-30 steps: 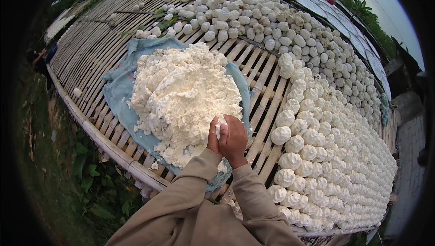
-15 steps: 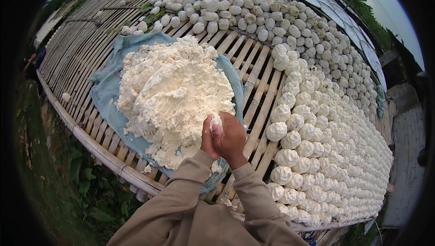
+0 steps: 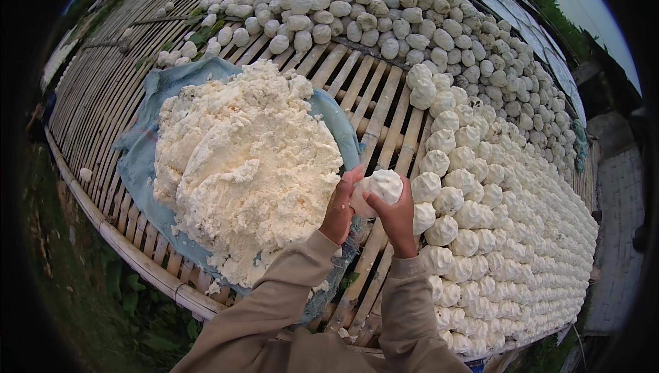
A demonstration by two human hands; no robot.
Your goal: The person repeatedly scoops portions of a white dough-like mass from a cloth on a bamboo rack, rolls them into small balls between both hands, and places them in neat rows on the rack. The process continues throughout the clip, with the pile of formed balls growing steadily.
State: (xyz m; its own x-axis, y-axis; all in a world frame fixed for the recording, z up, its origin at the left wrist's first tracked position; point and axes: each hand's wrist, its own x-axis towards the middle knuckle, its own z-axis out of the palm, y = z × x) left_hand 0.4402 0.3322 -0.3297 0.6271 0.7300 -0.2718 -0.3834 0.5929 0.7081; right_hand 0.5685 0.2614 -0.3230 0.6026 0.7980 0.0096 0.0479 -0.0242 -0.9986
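Observation:
Between my two hands sits a white, dough-like ball (image 3: 386,186) with a ridged, peaked top. My right hand (image 3: 398,220) curls round its right side, thumb across the front. Against the ball's left side rests my left hand (image 3: 339,209), its fingertips slightly blurred. To the left, a big heap of crumbly cream-white paste (image 3: 247,167) lies on a blue cloth (image 3: 147,184). Close on the right stand rows of similar peaked white balls (image 3: 473,211), packed tightly together.
Everything lies on a platform of bamboo slats (image 3: 374,108) with gaps, edged by a thick bamboo pole (image 3: 127,257). Many greyer, drier lumps (image 3: 412,36) are piled at the back. Green plants (image 3: 147,318) grow below the near left edge.
Both hands have moved right, off the edge of the paste heap, and come apart a little. The ball, mostly hidden in them before, now shows. The view has shifted slightly.

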